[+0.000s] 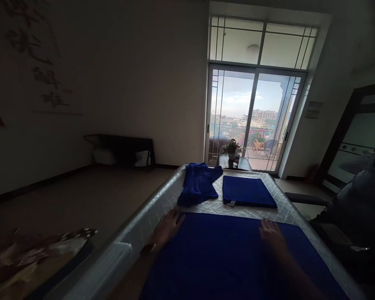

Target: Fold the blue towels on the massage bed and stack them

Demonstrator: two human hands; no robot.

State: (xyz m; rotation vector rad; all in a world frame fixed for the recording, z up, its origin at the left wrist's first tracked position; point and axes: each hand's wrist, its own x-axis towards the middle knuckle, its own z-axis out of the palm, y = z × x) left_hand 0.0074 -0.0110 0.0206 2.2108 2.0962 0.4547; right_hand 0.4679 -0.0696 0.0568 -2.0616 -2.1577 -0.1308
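A large dark blue cloth [218,258] lies spread flat on a bed covered in shiny quilted plastic [162,196]. At the cloth's far left corner rests my left hand [168,227], its fingers stretched out over the edge. My right hand [273,234] lies flat on the cloth toward its right side, fingers extended near the far edge. Beyond the cloth sits a neatly folded blue cloth [248,191] with a small white tag. To its left is a crumpled blue cloth [199,185]. Both hands are open.
A small table [242,163] with a potted plant [231,146] and a bottle [236,156] stands past the bed, before a sliding glass door [253,116]. A dark chair [359,208] is at the right. Piled fabrics [40,258] are at lower left.
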